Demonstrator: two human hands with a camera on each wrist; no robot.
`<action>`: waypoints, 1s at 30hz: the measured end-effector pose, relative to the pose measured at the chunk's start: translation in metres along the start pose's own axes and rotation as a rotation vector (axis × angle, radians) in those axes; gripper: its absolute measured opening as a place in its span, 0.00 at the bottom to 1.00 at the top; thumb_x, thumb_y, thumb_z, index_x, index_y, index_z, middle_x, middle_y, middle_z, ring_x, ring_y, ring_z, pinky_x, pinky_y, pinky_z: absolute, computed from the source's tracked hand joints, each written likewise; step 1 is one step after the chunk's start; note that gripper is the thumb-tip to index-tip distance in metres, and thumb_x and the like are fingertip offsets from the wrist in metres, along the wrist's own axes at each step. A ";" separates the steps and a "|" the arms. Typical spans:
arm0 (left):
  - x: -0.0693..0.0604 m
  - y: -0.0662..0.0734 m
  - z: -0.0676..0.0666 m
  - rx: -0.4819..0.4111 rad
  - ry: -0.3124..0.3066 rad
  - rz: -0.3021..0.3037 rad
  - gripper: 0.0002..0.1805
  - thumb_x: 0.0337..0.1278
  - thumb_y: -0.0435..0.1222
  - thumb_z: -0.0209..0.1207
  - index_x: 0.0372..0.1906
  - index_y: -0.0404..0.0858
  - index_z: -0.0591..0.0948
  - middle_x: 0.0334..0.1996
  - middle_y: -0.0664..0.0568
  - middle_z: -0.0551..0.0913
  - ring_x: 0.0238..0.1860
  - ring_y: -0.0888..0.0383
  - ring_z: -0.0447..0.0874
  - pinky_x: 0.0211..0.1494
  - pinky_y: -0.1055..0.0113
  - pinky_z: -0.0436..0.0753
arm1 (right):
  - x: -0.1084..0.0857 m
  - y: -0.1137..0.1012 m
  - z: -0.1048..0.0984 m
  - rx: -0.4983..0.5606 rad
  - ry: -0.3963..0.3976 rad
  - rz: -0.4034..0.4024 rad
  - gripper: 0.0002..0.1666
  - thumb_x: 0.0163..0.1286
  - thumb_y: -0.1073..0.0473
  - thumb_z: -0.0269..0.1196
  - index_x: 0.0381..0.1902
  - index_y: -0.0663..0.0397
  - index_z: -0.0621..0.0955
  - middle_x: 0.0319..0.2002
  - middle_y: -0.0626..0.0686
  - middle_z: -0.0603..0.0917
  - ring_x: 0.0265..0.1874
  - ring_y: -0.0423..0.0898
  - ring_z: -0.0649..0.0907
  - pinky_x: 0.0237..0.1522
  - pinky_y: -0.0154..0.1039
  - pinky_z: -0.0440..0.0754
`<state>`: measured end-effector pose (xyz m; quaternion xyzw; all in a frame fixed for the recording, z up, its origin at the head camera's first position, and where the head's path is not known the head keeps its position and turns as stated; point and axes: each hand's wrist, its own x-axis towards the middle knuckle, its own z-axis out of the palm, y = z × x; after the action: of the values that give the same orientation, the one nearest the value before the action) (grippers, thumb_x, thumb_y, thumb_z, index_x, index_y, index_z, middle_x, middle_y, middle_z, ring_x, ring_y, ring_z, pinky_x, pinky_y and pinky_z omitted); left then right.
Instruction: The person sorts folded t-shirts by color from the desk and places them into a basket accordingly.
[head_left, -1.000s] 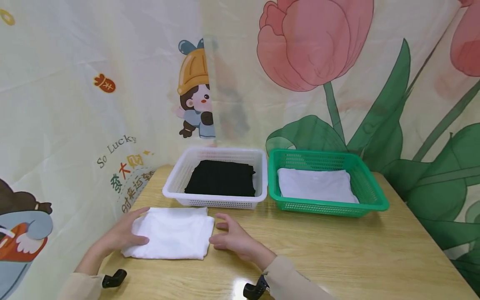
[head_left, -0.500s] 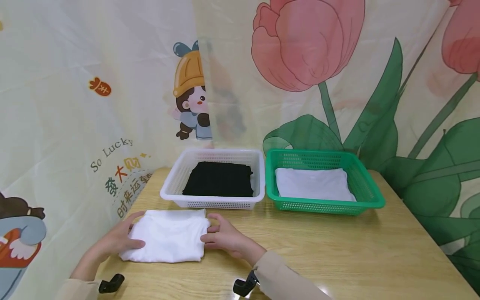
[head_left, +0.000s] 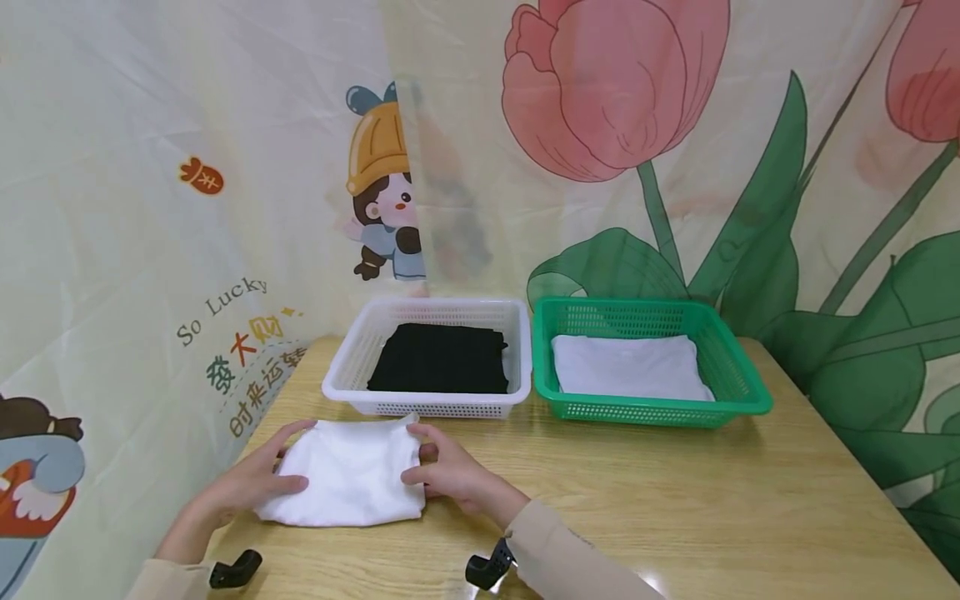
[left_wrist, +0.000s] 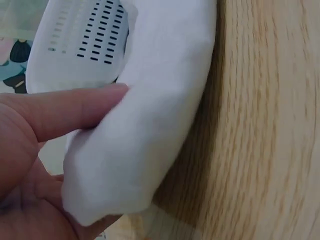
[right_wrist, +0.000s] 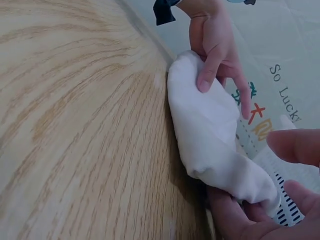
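Note:
A folded white cloth (head_left: 352,475) is held between both hands, in front of the white basket. At its left end the left hand (head_left: 258,479) grips it, thumb on top and fingers underneath, as the left wrist view also shows on the cloth (left_wrist: 145,125). The right hand (head_left: 457,475) holds the opposite end. In the right wrist view, fingers (right_wrist: 227,212) of that hand reach beneath the cloth (right_wrist: 210,125). The sides of the cloth look slightly raised from the table, and its middle sags a little. Its underside is hidden.
A white basket (head_left: 427,403) with folded black cloth (head_left: 442,358) stands at the back of the wooden table (head_left: 637,492). Touching or nearly touching it on the right is a green basket (head_left: 637,410) with folded white cloth (head_left: 633,367). A printed curtain (head_left: 465,167) hangs behind.
The right hand has closed in from beside the cloth and taken hold of its right end. The left hand's grip has moved slightly right, and the cloth has bunched and lifted a little.

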<state>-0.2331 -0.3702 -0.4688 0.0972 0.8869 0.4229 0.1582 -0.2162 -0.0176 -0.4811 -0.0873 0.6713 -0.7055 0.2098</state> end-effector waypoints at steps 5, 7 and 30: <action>0.007 0.002 0.011 -0.042 -0.040 0.070 0.40 0.65 0.38 0.71 0.79 0.46 0.69 0.81 0.30 0.56 0.71 0.34 0.66 0.60 0.58 0.79 | -0.002 0.003 -0.007 -0.061 0.027 -0.043 0.43 0.63 0.74 0.71 0.76 0.54 0.73 0.65 0.62 0.76 0.55 0.54 0.82 0.54 0.54 0.88; 0.010 0.004 0.016 -0.052 -0.053 0.073 0.37 0.64 0.38 0.72 0.77 0.45 0.72 0.81 0.31 0.57 0.71 0.35 0.65 0.61 0.60 0.79 | -0.003 0.004 -0.010 -0.094 0.041 -0.066 0.44 0.62 0.73 0.73 0.76 0.55 0.73 0.68 0.62 0.75 0.60 0.55 0.80 0.59 0.53 0.85; 0.041 0.068 0.094 -0.147 -0.159 0.122 0.46 0.58 0.35 0.77 0.80 0.42 0.67 0.74 0.35 0.66 0.63 0.44 0.73 0.63 0.58 0.76 | -0.060 0.004 -0.105 -0.413 0.055 -0.062 0.54 0.60 0.66 0.78 0.82 0.43 0.68 0.79 0.64 0.66 0.72 0.61 0.71 0.69 0.62 0.75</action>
<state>-0.2341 -0.2477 -0.4799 0.1726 0.8305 0.4868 0.2087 -0.2043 0.1028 -0.4847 -0.1297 0.8040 -0.5613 0.1470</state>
